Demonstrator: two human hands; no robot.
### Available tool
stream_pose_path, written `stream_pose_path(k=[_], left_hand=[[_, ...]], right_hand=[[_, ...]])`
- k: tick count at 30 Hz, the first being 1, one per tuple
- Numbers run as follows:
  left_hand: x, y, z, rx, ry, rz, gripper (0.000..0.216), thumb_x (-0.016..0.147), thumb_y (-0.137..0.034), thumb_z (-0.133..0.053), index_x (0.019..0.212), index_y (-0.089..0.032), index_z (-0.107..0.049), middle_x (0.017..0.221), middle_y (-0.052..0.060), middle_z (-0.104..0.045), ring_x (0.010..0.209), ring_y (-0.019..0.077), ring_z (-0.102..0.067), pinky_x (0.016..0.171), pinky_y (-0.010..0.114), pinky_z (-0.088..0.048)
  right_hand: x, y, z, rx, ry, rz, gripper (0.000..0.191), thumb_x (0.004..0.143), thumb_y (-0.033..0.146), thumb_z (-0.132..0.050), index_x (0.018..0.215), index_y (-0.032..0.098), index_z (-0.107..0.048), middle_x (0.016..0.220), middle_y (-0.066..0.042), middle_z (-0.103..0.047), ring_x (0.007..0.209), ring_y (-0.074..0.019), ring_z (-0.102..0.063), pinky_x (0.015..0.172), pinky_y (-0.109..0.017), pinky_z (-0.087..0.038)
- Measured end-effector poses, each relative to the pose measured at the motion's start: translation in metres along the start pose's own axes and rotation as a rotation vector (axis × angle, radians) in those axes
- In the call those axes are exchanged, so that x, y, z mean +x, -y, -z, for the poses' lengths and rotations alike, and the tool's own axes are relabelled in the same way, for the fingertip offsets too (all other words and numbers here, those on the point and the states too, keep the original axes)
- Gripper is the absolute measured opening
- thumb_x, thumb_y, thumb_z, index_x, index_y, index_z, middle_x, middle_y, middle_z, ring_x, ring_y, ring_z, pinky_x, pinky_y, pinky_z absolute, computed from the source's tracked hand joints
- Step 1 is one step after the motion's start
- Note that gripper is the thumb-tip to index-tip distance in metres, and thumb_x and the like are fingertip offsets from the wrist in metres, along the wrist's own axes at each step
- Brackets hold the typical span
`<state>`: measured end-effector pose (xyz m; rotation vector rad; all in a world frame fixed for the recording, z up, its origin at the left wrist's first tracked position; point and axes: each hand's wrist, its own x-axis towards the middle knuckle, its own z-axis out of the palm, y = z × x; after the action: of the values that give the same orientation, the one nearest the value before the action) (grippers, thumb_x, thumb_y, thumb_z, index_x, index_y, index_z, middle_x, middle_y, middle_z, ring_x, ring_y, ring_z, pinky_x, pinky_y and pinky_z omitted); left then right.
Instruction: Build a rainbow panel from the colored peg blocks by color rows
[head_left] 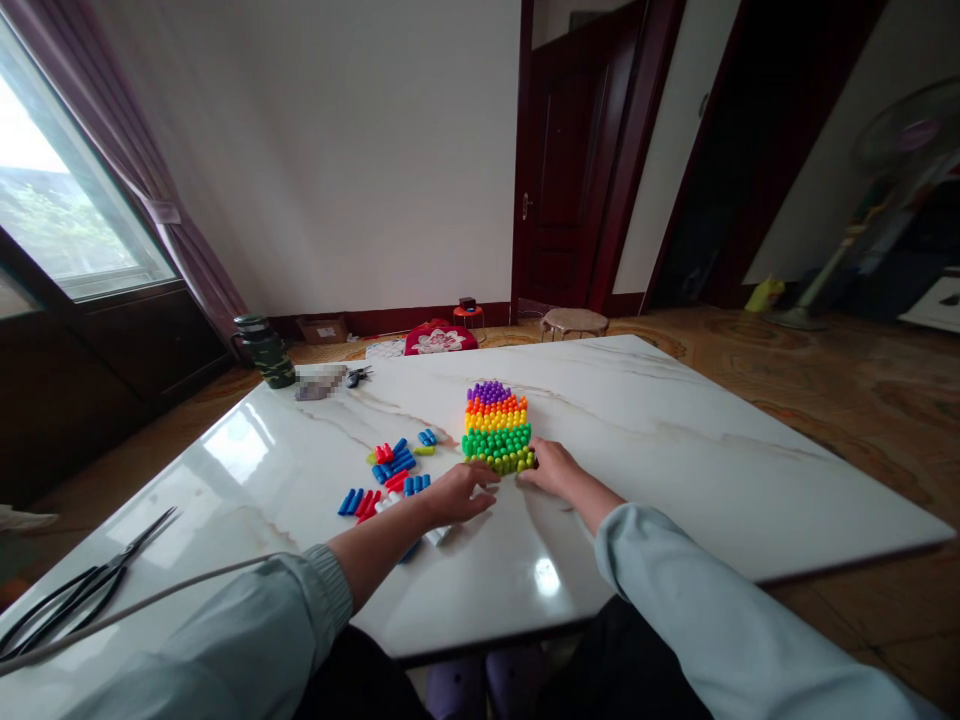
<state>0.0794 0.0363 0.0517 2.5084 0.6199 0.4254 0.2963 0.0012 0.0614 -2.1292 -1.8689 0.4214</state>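
A block of upright plastic pegs (497, 425) stands on the white marble table (675, 440), in rows of purple, orange, yellow and green. My right hand (550, 466) rests against the block's near right edge, fingers curled at the yellow-green pegs. My left hand (459, 494) lies just left of the block's near edge, fingers bent toward it; whether it holds a peg is hidden. Loose blue, red and white pegs (390, 478) lie scattered to the left of my left hand.
Black scissors (82, 585) and a grey cable (135, 608) lie at the table's near left. A dark green bottle (265, 350) and small dark object (358, 376) sit at the far left edge. A stool (574, 322), red bag (439, 338) and fan (862, 230) stand on the floor beyond.
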Motion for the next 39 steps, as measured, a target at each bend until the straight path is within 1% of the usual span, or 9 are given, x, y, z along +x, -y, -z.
stream_pose_path(k=[7, 16, 19, 22, 24, 27, 29, 32, 39], left_hand=[[0.001, -0.004, 0.001, 0.055, 0.011, -0.037, 0.03, 0.078, -0.02, -0.059, 0.106, -0.015, -0.069, 0.108, 0.01, -0.069, 0.1, 0.0212, -0.064, 0.094, 0.033, -0.05], [0.004, -0.01, -0.001, 0.102, 0.064, -0.022, 0.037, 0.076, -0.019, -0.061, 0.112, -0.018, -0.068, 0.122, 0.01, -0.066, 0.113, 0.023, -0.061, 0.101, 0.034, -0.046], [0.003, -0.012, 0.004, 0.119, 0.063, 0.041, 0.032, 0.078, -0.021, -0.06, 0.109, -0.019, -0.07, 0.115, 0.008, -0.069, 0.104, 0.0201, -0.065, 0.094, 0.03, -0.048], [-0.001, -0.011, 0.013, 0.144, 0.068, 0.147, 0.023, 0.081, -0.024, -0.056, 0.095, -0.019, -0.074, 0.093, 0.004, -0.074, 0.081, 0.0153, -0.067, 0.077, 0.024, -0.05], [-0.005, -0.009, 0.02, 0.174, 0.069, 0.228, 0.02, 0.082, -0.026, -0.055, 0.085, -0.02, -0.074, 0.08, 0.002, -0.074, 0.071, 0.0132, -0.066, 0.068, 0.022, -0.048], [-0.008, -0.002, 0.029, 0.254, 0.031, 0.366, 0.02, 0.08, -0.029, -0.057, 0.076, -0.018, -0.073, 0.071, 0.003, -0.071, 0.067, 0.0148, -0.064, 0.063, 0.023, -0.045], [-0.008, 0.001, 0.033, 0.312, -0.016, 0.456, 0.021, 0.08, -0.029, -0.056, 0.073, -0.016, -0.072, 0.071, 0.005, -0.07, 0.068, 0.0172, -0.064, 0.063, 0.025, -0.045], [-0.005, 0.003, 0.035, 0.361, -0.069, 0.543, 0.02, 0.08, -0.029, -0.056, 0.077, -0.017, -0.072, 0.076, 0.006, -0.07, 0.074, 0.0191, -0.065, 0.065, 0.027, -0.045], [0.003, -0.004, 0.031, 0.348, -0.079, 0.592, 0.019, 0.078, -0.025, -0.06, 0.09, -0.019, -0.074, 0.092, 0.007, -0.072, 0.085, 0.0208, -0.066, 0.072, 0.028, -0.049]], right_hand=[[0.0, 0.004, 0.002, -0.043, 0.01, -0.042, 0.043, 0.073, 0.035, -0.074, 0.11, 0.015, -0.064, 0.108, -0.013, -0.071, 0.102, -0.0253, -0.066, 0.079, -0.028, -0.045], [0.001, 0.009, 0.0, -0.021, -0.017, -0.049, 0.047, 0.073, 0.036, -0.075, 0.114, 0.015, -0.063, 0.112, -0.015, -0.07, 0.105, -0.0255, -0.065, 0.082, -0.028, -0.047], [0.001, 0.008, 0.0, -0.016, -0.033, -0.043, 0.048, 0.071, 0.034, -0.076, 0.113, 0.015, -0.063, 0.109, -0.013, -0.071, 0.103, -0.0248, -0.066, 0.081, -0.027, -0.047], [-0.001, 0.007, 0.007, -0.06, -0.011, -0.07, 0.048, 0.066, 0.035, -0.079, 0.108, 0.016, -0.065, 0.107, -0.013, -0.071, 0.1, -0.025, -0.067, 0.078, -0.027, -0.048], [-0.004, 0.007, 0.013, -0.102, 0.061, -0.119, 0.04, 0.065, 0.037, -0.08, 0.097, 0.016, -0.069, 0.1, -0.012, -0.072, 0.093, -0.0251, -0.068, 0.073, -0.028, -0.049], [-0.012, 0.008, 0.023, -0.11, 0.178, -0.172, 0.026, 0.067, 0.039, -0.078, 0.08, 0.018, -0.07, 0.078, -0.008, -0.072, 0.075, -0.0221, -0.07, 0.063, -0.027, -0.049], [-0.016, 0.01, 0.028, -0.1, 0.214, -0.186, 0.022, 0.07, 0.039, -0.075, 0.074, 0.018, -0.07, 0.068, -0.006, -0.07, 0.066, -0.02, -0.068, 0.06, -0.027, -0.049], [-0.018, 0.014, 0.031, -0.104, 0.235, -0.197, 0.021, 0.071, 0.04, -0.074, 0.073, 0.018, -0.07, 0.065, -0.005, -0.07, 0.062, -0.0189, -0.068, 0.059, -0.026, -0.049], [-0.012, 0.023, 0.025, -0.129, 0.192, -0.154, 0.019, 0.075, 0.039, -0.068, 0.078, 0.021, -0.072, 0.067, -0.005, -0.07, 0.072, -0.0199, -0.069, 0.065, -0.026, -0.048]])
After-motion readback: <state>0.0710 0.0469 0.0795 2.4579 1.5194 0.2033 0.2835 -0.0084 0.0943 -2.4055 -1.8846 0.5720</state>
